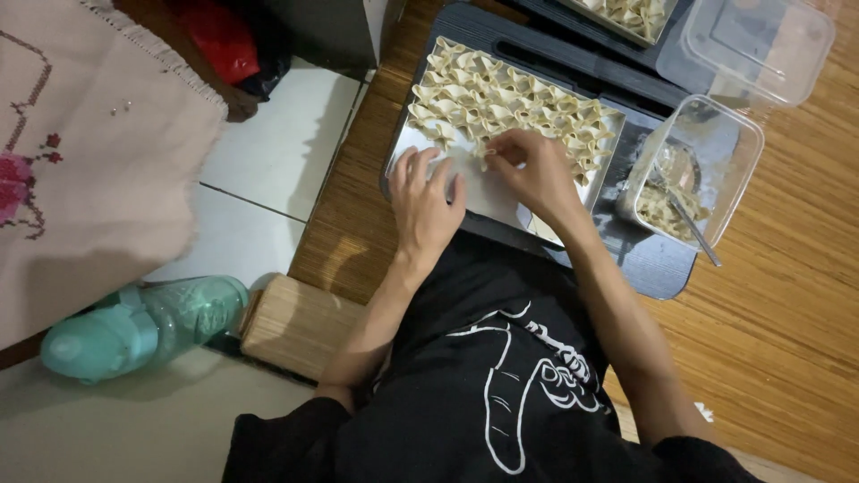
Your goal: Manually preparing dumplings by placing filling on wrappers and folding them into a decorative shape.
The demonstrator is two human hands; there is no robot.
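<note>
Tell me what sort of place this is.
Probably a home floor used for food prep: a tray of folded dumplings on a wooden mat, white floor tiles, and a clear filling tub with a spoon.

The second tray (626, 13) of dumplings is cut off by the top edge.

Colours and patterns. Folded dumplings (501, 98): pale cream, on a silver-grey tray (488, 192). Board (649, 259) beneath: dark grey. Mat (787, 313): warm brown with fine woven lines. Clear container (693, 170): beige-brown filling (658, 206) inside. Bottle (143, 326): mint green. Cloth (89, 152): pinkish beige with red cross-stitch motifs. Floor tiles (268, 152): white. Shirt (483, 394): black with a white line drawing.
</note>
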